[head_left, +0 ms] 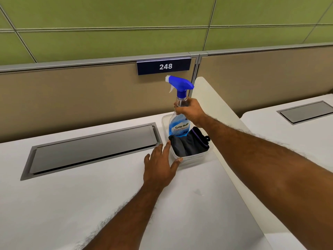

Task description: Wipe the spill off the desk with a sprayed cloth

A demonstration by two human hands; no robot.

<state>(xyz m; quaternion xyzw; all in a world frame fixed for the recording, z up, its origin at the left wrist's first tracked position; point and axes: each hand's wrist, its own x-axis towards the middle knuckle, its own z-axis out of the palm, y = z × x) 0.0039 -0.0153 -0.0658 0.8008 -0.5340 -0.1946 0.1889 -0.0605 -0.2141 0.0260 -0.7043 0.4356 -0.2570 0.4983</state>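
As seen from the head view, all positions referenced to clear plastic container point(166, 121) at rear of white desk point(90, 204).

Right hand point(191, 112): clenched around clear neck of spray bottle point(179, 123), just beneath blue trigger head; bottle upright, slightly tilted, its base at or inside rear half of container, contact with container floor not determinable; blue liquid and printed label visible on lower body; white nozzle tip directed away from divider side, toward left.

Left hand point(160, 163): released, fingers spread, palm down on desk immediately left of container; thumb tip point(179, 160) touching front left corner of rim; index fingertip against left wall; nothing grasped.

Dark grey cloth point(189, 143): bunched inside front half of container, purple edge trim showing, just in front of bottle.

Spill point(198, 192): faint wet mark on desk surface, in front of container, between the two forearms.

Grey cable hatch point(90, 150): recessed in desk, left of container, lid closed.

Number plate "248" point(164, 66): mounted on tan partition behind container, above bottle head.

Cream side divider point(212, 105): directly right of container, running front to rear.
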